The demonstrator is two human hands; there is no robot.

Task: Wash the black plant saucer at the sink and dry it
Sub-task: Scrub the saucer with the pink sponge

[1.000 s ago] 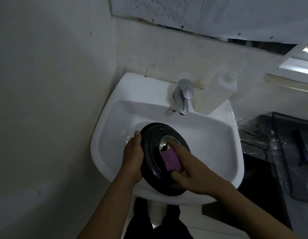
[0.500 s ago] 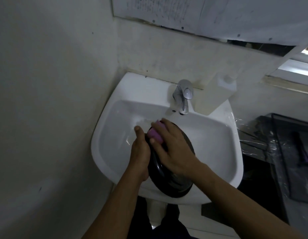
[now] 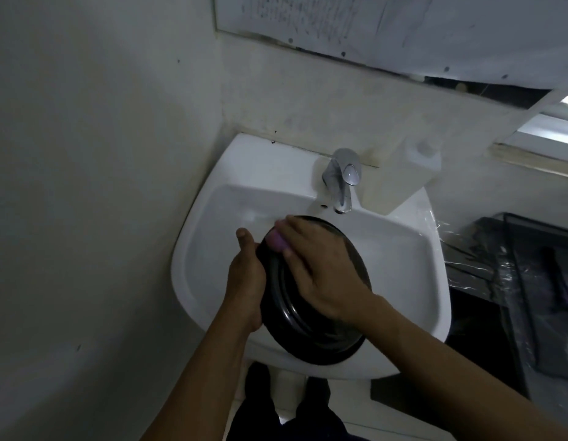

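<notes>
The round black plant saucer (image 3: 311, 329) is held tilted over the white sink (image 3: 400, 265), its lower edge past the basin's front rim. My left hand (image 3: 246, 281) grips the saucer's left rim. My right hand (image 3: 317, 275) lies across the saucer's upper left part and presses a pink sponge (image 3: 276, 240) against it near the top rim. Most of the sponge is hidden under my fingers.
A chrome tap (image 3: 341, 183) stands at the back of the basin, with a pale soap dispenser (image 3: 403, 183) to its right. A wall closes in on the left. A dark rack covered in plastic film (image 3: 514, 281) sits to the right.
My right hand moved the sponge from the saucer's centre up to its upper left rim. The saucer tilted more on edge. My left hand kept its grip.
</notes>
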